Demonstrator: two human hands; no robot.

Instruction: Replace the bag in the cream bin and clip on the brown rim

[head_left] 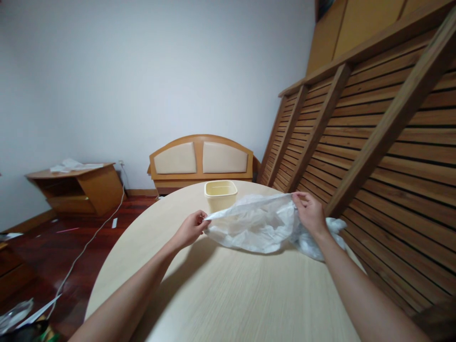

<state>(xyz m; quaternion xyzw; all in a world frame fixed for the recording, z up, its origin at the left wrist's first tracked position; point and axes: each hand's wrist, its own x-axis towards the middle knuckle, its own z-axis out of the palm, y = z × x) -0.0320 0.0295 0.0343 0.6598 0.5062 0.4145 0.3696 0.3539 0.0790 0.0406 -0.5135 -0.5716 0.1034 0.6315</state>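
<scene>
A translucent white plastic bag point(252, 228) is stretched sideways above the round table, its mouth edge pulled taut between both hands. My left hand point(194, 228) pinches the bag's left corner between thumb and fingers. At the other end, my right hand point(309, 211) is closed on the upper right corner. Just behind the bag stands a pale yellow plastic bin point(221, 194), upright with its top open; the bag hides part of its lower right side. More crumpled plastic bags point(335, 230) lie beyond my right wrist, partly covered by it.
The round wooden table point(278, 294) fills the foreground. A slatted wooden bed frame point(384, 152) leans close on the right. Behind the table is a padded headboard point(199, 159). To the left, a low cabinet point(81, 190) and a white cable point(85, 247) sit on the floor.
</scene>
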